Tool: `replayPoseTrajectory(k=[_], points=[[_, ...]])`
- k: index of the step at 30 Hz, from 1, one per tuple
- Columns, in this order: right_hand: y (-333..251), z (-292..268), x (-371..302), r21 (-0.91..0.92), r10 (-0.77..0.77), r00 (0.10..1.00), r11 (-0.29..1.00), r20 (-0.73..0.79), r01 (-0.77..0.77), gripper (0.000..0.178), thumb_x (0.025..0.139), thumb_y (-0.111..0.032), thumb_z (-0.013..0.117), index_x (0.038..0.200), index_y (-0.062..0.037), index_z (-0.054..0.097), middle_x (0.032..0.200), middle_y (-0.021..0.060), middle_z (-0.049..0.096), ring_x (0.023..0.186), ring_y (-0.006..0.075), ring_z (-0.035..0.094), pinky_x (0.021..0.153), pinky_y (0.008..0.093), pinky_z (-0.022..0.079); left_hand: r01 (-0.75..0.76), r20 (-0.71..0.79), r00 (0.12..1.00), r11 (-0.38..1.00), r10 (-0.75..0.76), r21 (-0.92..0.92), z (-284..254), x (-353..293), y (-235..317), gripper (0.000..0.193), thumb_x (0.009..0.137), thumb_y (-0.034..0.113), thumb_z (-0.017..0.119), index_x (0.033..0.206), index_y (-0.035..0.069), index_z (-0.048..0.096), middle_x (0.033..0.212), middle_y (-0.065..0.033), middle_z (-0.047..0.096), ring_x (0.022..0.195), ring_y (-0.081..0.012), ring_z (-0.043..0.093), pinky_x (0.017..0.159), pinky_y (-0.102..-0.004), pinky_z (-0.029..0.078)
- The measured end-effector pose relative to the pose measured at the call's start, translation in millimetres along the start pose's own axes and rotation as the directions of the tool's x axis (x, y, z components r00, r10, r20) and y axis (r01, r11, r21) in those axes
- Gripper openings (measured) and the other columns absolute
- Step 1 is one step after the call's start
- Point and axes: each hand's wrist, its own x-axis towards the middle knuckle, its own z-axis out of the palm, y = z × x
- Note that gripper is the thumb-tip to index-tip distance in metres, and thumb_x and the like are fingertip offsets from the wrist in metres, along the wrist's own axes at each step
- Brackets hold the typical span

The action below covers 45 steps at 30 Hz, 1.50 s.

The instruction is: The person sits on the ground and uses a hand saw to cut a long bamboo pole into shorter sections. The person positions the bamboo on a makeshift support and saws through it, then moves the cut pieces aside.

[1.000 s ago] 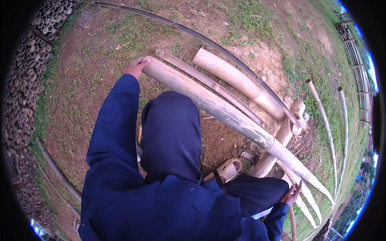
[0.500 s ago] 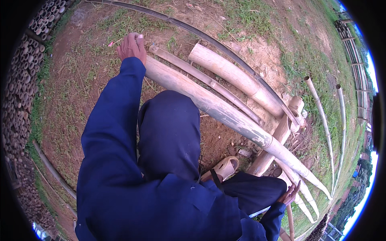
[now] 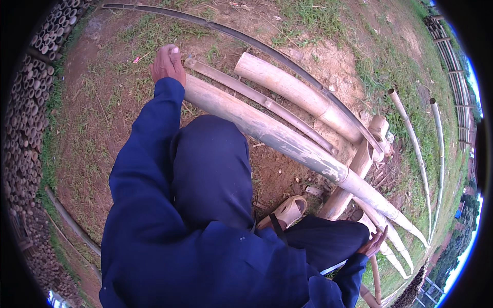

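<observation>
The left hand [image 3: 168, 65] hides the upper end of the pole [image 3: 277, 138], and most of its fingers are out of sight. Whether the right hand [image 3: 374, 244] touches the poles behind it is unclear. Clothing covers the back of the shoe [image 3: 290, 211]; the dark rim cuts off the stack [image 3: 31, 123], and a reddish scrap [image 3: 136, 60] is too small to identify.

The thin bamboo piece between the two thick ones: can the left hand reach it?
Probably yes: the left hand, at the end of the long thick pole, is close beside the thin bamboo piece, with nothing visible between.
</observation>
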Motion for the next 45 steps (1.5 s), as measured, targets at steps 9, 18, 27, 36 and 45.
replayPoseTrajectory(k=[9, 18, 27, 36, 45], points=[[-10, 6, -16, 0.206, 0.021, 1.0, 0.978, -0.021, -0.016, 0.051, 0.104, -0.038, 0.047, 0.149, -0.014, 0.051, 0.126, 0.0216, 0.064, 0.106, 0.03, 0.065, 0.093, 0.0424, 0.051, -0.304, -0.002, 0.952, 0.941, 0.307, 0.15, 4, 16, 9, 0.04, 0.102, 0.043, 0.054, 0.127, 0.013, 0.059, 0.121, -0.0127, 0.066, 0.111, -0.0342, 0.062, 0.104, -0.0465, 0.038], [9, -10, -150, 0.478, 0.066, 0.997, 0.875, 0.045, -0.079, 0.086, 0.101, -0.052, 0.051, 0.16, -0.0004, 0.018, 0.159, 0.0224, 0.034, 0.145, 0.0327, 0.038, 0.12, 0.0386, 0.028, -0.385, 0.842, 0.302, 0.866, 0.446, -0.321, -15, -10, 166, 0.033, 0.095, 0.029, 0.068, 0.111, 0.0, 0.065, 0.094, -0.0089, 0.068, 0.086, -0.0182, 0.062, 0.077, -0.0343, 0.051], [173, -7, -311, -0.117, 0.53, 0.828, 0.824, -0.186, -0.554, 0.042, 0.082, -0.013, 0.067, 0.122, -0.007, 0.056, 0.112, 0.018, 0.061, 0.107, 0.036, 0.062, 0.093, 0.0455, 0.049, -0.123, 0.922, -0.338, 0.963, 0.186, -0.24, -113, -91, 257, 0.03, 0.094, 0.021, 0.061, 0.086, -0.005, 0.073, 0.076, -0.0118, 0.073, 0.073, -0.02, 0.069, 0.074, -0.0321, 0.053], [225, 44, -346, -0.552, 0.483, 0.875, 0.719, -0.041, -0.423, 0.05, 0.074, -0.017, 0.067, 0.123, -0.0109, 0.058, 0.12, 0.0138, 0.053, 0.118, 0.0336, 0.052, 0.1, 0.0455, 0.043, -0.559, 0.802, 0.049, 0.682, 0.595, -0.471, 21, -131, 284, 0.046, 0.084, 0.009, 0.069, 0.129, 0.003, 0.062, 0.122, -0.0179, 0.067, 0.113, -0.0323, 0.064, 0.1, -0.04, 0.05], [237, 13, -302, -0.27, 0.57, 0.822, 0.79, -0.01, -0.551, 0.034, 0.09, -0.024, 0.062, 0.119, -0.009, 0.06, 0.114, 0.0211, 0.068, 0.11, 0.0407, 0.064, 0.094, 0.0518, 0.049, -0.709, 0.869, 0.084, 0.642, 0.488, -0.292, 56, -211, 299, 0.116, 0.058, 0.056, 0.09, 0.15, 0.003, 0.041, 0.147, -0.0223, 0.051, 0.135, -0.0357, 0.051, 0.115, -0.0437, 0.038]])
